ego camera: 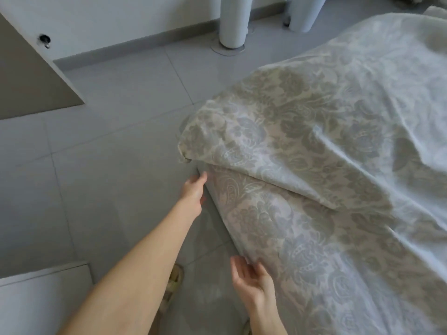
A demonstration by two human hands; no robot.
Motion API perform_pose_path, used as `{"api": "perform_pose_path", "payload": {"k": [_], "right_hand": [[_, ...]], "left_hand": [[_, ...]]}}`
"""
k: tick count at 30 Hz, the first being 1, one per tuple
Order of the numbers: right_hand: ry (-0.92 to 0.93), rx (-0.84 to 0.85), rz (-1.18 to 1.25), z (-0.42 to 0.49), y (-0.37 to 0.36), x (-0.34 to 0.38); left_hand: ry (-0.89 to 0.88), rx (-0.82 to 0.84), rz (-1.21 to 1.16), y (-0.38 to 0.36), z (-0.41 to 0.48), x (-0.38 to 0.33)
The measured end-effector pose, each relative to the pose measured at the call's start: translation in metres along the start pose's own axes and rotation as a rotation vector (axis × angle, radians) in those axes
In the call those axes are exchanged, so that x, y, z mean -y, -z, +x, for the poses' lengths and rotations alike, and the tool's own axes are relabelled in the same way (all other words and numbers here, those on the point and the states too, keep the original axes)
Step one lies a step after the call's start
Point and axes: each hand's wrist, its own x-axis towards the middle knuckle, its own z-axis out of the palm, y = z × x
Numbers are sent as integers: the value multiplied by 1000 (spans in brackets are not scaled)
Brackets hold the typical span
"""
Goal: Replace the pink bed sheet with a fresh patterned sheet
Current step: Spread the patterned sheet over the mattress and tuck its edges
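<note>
Two hands, left (193, 192) and right (254, 281), touch the patterned sheet (314, 141) hanging beside them.

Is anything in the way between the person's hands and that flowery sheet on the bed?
Nothing visible. The left hand is at the hanging edge of the patterned sheet, just below the folded corner, and the right hand is open right beside the sheet lower down.
</note>
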Motion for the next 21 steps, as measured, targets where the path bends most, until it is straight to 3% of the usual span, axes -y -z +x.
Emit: {"api": "perform_pose_path", "payload": {"k": [3,6,12,15,21], "right_hand": [[81,28,228,22,-13,-9],[161,39,246,26,-16,-19],[199,-232,190,17,-31,-54],[221,-343,79,4,-28,-70],[237,-563,-367,-42,-5,-84]], "left_hand": [[20,57,2,-5,43,-33],[-20,39,30,9,70,-67],[4,199,492,38,98,-129],[95,276,633,49,98,-140],[459,293,459,44,75,-107]]}}
